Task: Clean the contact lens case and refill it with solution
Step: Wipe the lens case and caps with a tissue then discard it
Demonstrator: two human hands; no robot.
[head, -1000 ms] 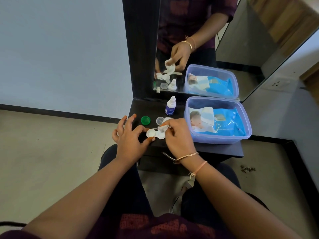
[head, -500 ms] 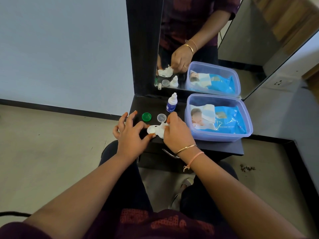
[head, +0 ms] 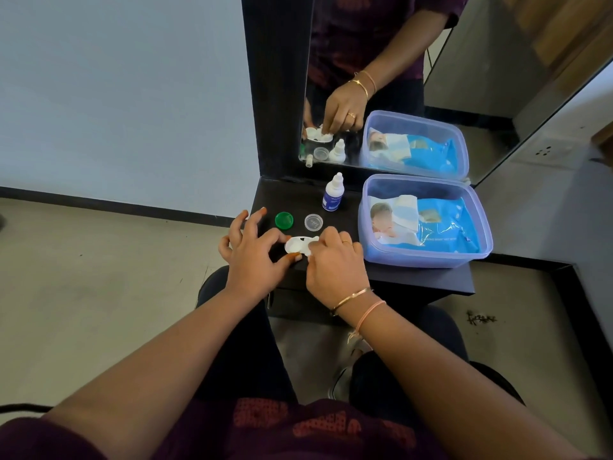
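Tabletop (head: 414, 277), small and dark, stands against a tall dark-framed mirror (head: 481, 78), and everything for the job lies on it.

At the near left, the left hand (head: 255, 260) reaches in from the near edge. Its grip is narrow: thumb and forefinger pinch the left end of the white double-well contact lens case (head: 297, 245), while the other fingers fan out and lift clear of the surface. Just beyond that hand lies a round green screw cap (head: 284, 220), flat on the tabletop and apart from the case. The case itself lies near the front edge, between the two hands, with its left well open and facing up. To the right of the green cap lies a round clear screw cap (head: 313, 222), just beyond the case. Farther back, near the mirror, a small white dropper bottle with a blue label (head: 332, 194) stands upright with its cap on.

The right hand (head: 335, 267) covers the case's right well. Its grip is closed: the fingers curl down and pinch what looks like a scrap of white tissue (head: 310, 256) against that well; the well itself is hidden.

At the far right, a translucent lilac plastic box (head: 424, 258) without a lid holds a blue pack of wet wipes (head: 444, 227), lying flat.
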